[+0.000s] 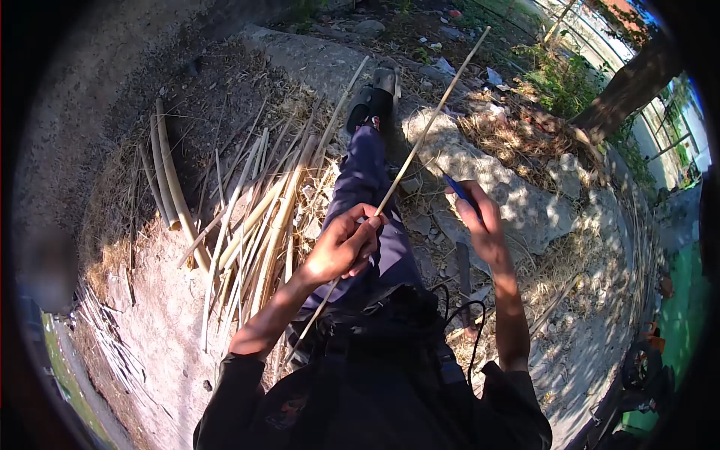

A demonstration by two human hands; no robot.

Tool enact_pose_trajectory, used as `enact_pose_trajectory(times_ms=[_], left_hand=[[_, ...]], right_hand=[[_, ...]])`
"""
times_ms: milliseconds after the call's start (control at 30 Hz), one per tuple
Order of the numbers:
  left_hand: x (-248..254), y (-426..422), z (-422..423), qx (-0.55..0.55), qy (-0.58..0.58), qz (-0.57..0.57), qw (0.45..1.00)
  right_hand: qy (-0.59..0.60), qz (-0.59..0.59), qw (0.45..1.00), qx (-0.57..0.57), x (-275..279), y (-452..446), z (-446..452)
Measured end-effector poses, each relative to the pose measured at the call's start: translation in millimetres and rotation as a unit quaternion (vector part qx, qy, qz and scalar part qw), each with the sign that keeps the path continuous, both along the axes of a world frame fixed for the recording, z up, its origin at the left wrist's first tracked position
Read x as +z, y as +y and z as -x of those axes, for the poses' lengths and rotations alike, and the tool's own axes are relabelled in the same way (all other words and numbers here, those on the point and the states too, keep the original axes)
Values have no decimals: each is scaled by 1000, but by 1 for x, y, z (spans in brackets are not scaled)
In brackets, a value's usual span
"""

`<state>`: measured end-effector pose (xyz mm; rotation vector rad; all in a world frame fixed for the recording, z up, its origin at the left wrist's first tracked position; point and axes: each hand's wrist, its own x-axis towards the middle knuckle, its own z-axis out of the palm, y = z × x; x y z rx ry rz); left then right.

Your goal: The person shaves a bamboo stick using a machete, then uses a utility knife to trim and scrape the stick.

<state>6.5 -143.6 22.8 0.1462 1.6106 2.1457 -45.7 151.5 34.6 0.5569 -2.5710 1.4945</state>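
Stick (409,160) gripped in left hand (345,244), slanted over trouser leg (366,169), above ground (169,289); blue tool (457,187) pinched in right hand (481,214), apart from stick. Should blue tool, tip unclear, prove sharp and slip, left hand could be cut.

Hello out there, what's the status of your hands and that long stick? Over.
Left hand gripping long thin stick. Right hand holding slim blue tool, apart from stick. Loose strips piled at left, none between the hands.

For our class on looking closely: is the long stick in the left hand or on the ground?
In hand: the left hand grips the long stick, which juts out both sides.
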Motion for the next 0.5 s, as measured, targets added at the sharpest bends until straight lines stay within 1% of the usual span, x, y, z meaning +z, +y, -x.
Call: enact_pose_trajectory(times_ms=[33, 67, 133, 167, 233, 267, 300, 367, 433, 500], left_hand=[[9, -3, -5, 4, -17, -7, 1000], [12, -6, -10, 6, -19, -7, 1000], [18, -15, -20, 3, -25, -108, 994], [23, -15, -27, 17, -24, -107, 994], [23, -15, -37, 53, 2, -76, 996], [26, -12, -43, 84, -28, -85, 992], [24, -10, -45, 86, -30, -86, 992], [22, -6, -47, 107, 18, -93, 990], [19, 0, -48, 120, 1, -84, 989], [13, 5, -47, 140, 1, -32, 990]], right_hand=[[-39, -41, 997, 46, 11, -16, 1], [-41, -42, 997, 48, 15, -32, -1], [116, -91, 982, 115, 18, -58, 0], [144, -101, 976, 131, 17, -63, 3], [111, -97, 980, 131, 11, -69, 4], [109, -97, 980, 133, 9, -69, 4], [117, -95, 979, 140, 7, -68, 3], [122, -93, 977, 145, 6, -70, 1], [125, -145, 969, 155, 9, -72, -2], [132, -151, 967, 155, 3, -76, 2]])
